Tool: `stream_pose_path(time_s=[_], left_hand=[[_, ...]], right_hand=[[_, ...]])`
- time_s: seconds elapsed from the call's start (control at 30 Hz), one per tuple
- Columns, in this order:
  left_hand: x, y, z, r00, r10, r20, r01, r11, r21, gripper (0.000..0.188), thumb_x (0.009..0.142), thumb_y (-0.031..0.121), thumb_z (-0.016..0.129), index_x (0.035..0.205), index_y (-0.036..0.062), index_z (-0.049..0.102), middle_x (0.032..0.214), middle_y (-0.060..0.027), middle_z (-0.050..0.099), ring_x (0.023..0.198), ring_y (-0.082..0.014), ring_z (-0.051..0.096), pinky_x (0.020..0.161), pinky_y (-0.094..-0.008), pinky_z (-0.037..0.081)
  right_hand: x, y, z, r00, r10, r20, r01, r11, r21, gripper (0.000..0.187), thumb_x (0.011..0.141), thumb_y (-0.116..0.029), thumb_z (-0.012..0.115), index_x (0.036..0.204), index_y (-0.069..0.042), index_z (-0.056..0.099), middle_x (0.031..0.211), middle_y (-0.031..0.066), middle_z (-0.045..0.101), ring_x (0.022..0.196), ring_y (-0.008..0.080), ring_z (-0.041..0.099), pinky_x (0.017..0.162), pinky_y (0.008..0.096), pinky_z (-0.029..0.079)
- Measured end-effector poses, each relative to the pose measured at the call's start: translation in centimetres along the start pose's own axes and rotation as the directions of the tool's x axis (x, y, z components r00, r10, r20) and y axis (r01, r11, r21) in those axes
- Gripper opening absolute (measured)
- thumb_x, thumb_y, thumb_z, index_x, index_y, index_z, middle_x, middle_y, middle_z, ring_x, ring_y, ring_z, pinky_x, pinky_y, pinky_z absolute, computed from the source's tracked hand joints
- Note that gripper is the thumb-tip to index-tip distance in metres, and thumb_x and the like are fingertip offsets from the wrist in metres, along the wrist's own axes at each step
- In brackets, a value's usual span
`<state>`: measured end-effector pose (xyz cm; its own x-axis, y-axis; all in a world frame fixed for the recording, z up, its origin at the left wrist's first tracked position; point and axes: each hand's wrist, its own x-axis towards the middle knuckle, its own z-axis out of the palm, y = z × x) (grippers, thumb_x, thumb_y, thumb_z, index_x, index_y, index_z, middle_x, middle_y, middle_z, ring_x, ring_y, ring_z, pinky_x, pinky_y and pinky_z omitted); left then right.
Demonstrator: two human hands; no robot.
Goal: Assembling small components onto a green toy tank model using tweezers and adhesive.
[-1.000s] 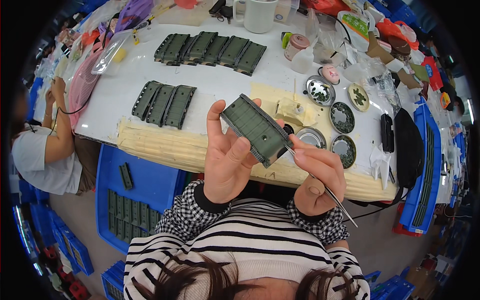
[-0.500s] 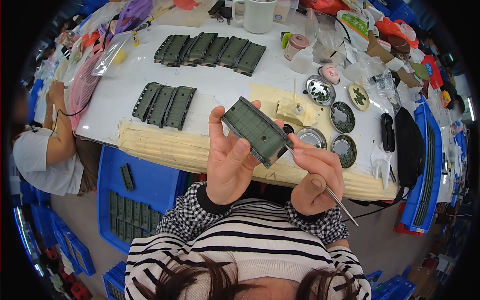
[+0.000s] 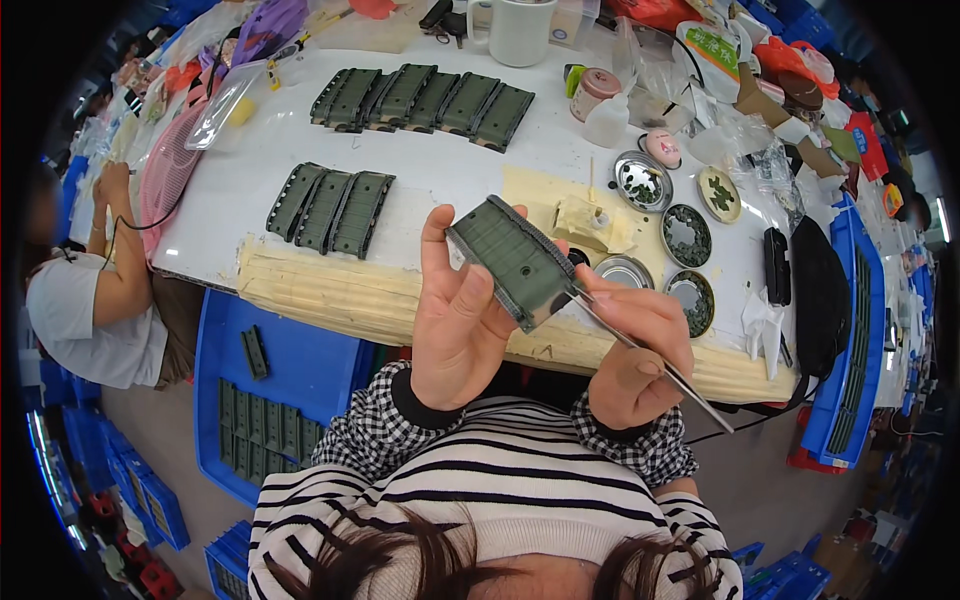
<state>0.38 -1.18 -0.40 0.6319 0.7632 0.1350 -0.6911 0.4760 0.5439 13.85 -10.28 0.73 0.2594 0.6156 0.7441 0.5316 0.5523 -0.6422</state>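
My left hand [image 3: 452,335] grips a green camouflage-painted plastic part [image 3: 515,262], long and slightly curved with ribbed, track-like side edges and a small round hole. The fingers are behind it and the thumb is at its near edge. In my right hand [image 3: 640,365] is a pair of slim metal tweezers [image 3: 692,392], slanting down to the right. Their tip meets the right end of the part; whether it pinches a small piece there cannot be made out. Similar green parts lie on the table in a far row [image 3: 432,103] and a nearer group [image 3: 330,208].
Round dishes [image 3: 709,250] of small green pieces stand right of my hands, near a yellowish block [image 3: 590,225]. A white mug [image 3: 520,35] stands at the back. Below left, a blue tray [image 3: 285,335] holds more green parts. Another person [image 3: 95,310] sits at left.
My right hand has shifted slightly right and turned, so the tweezers lie flatter, their rear end farther right and higher. The held part has tilted a little.
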Motion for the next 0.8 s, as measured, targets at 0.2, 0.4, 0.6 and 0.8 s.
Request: stream_pose_path(time_s=[0.2, 0.4, 0.6, 0.8], left_hand=[[1.3, 1.3, -0.1, 0.907, -0.346, -0.240, 0.199, 0.854, -0.480, 0.040, 0.093, 0.036, 0.061, 0.121, 0.0100, 0.049, 0.119, -0.0170, 0.051, 0.119, -0.0284, 0.050, 0.098, -0.0317, 0.053], [2.2, 1.7, -0.8, 0.884, -0.430, -0.185, 0.254, 0.773, -0.582, 0.050, 0.096, 0.038, 0.056, 0.122, -0.0016, 0.040, 0.116, -0.0152, 0.054, 0.110, -0.0230, 0.058, 0.098, -0.0291, 0.052], [2.1, 1.5, -0.7, 0.873, -0.434, -0.224, 0.233, 0.773, -0.590, 0.053, 0.089, 0.033, 0.067, 0.117, -0.0044, 0.042, 0.112, -0.0183, 0.052, 0.113, -0.0256, 0.054, 0.096, -0.0288, 0.055], [1.8, 1.1, -0.8, 0.878, -0.426, -0.219, 0.217, 0.762, -0.610, 0.052, 0.090, 0.034, 0.066, 0.117, -0.0042, 0.042, 0.114, -0.0197, 0.052, 0.113, -0.0255, 0.054, 0.095, -0.0285, 0.055]], right_hand=[[0.3, 0.1, -0.2, 0.997, 0.003, -0.077, 0.003, 0.996, 0.084, 0.039, 0.102, -0.029, 0.044, 0.117, 0.004, 0.058, 0.101, 0.0219, 0.067, 0.090, 0.0257, 0.067, 0.081, 0.0343, 0.054], [0.0, -0.6, 0.8, 0.986, 0.167, -0.011, -0.167, 0.986, 0.018, 0.026, 0.099, -0.014, 0.049, 0.114, 0.005, 0.058, 0.099, 0.0188, 0.069, 0.090, 0.0240, 0.068, 0.082, 0.0323, 0.052], [0.6, -0.7, 1.0, 0.982, 0.187, 0.039, -0.182, 0.979, -0.094, 0.017, 0.097, -0.007, 0.051, 0.108, 0.002, 0.061, 0.100, 0.0172, 0.069, 0.090, 0.0236, 0.067, 0.082, 0.0304, 0.051], [1.3, 0.4, 1.9, 0.989, 0.150, -0.003, -0.147, 0.960, -0.238, 0.021, 0.088, -0.007, 0.066, 0.107, 0.001, 0.061, 0.100, 0.0170, 0.068, 0.092, 0.0266, 0.067, 0.082, 0.0311, 0.051]])
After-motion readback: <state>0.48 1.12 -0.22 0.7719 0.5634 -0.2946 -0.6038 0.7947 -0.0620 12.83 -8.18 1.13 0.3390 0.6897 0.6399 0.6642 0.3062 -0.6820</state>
